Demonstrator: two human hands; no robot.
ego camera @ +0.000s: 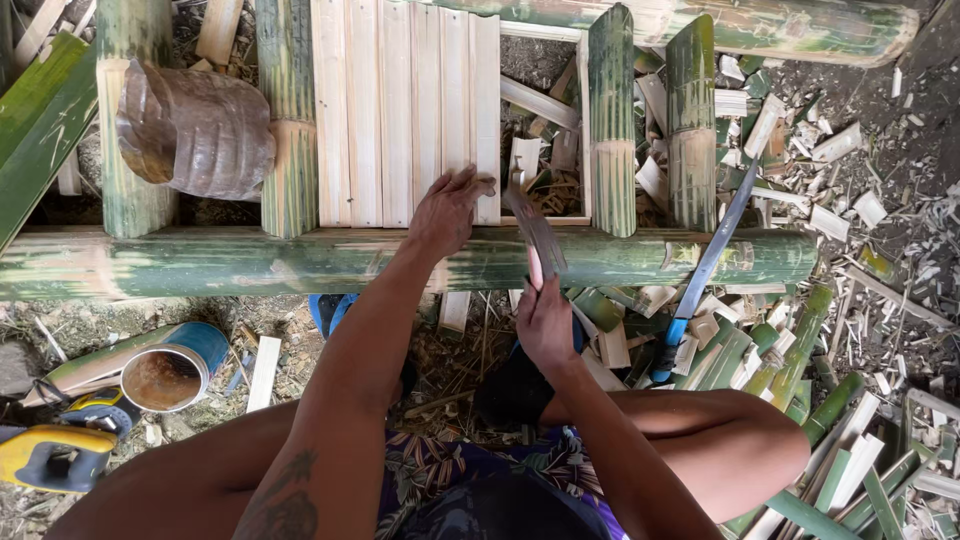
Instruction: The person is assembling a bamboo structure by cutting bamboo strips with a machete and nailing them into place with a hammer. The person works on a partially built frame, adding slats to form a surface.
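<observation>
My left hand (pixel 447 212) rests on the slats (pixel 405 110) above the front pole (pixel 400 260); right hand (pixel 545 325) holds a knife (pixel 535 232) beside them, machete (pixel 705 265) further right.

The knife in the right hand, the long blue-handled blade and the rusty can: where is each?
Knife (pixel 532 228), head view: middle of the blade, above the right hand (pixel 545 325).
Long blade (pixel 712 255), head view: mid-blade, across the bamboo pole.
Can (pixel 165 377), head view: its rusty inside.

Bare arms, a dark tattoo on the left forearm, apparently floral-patterned shorts.
</observation>
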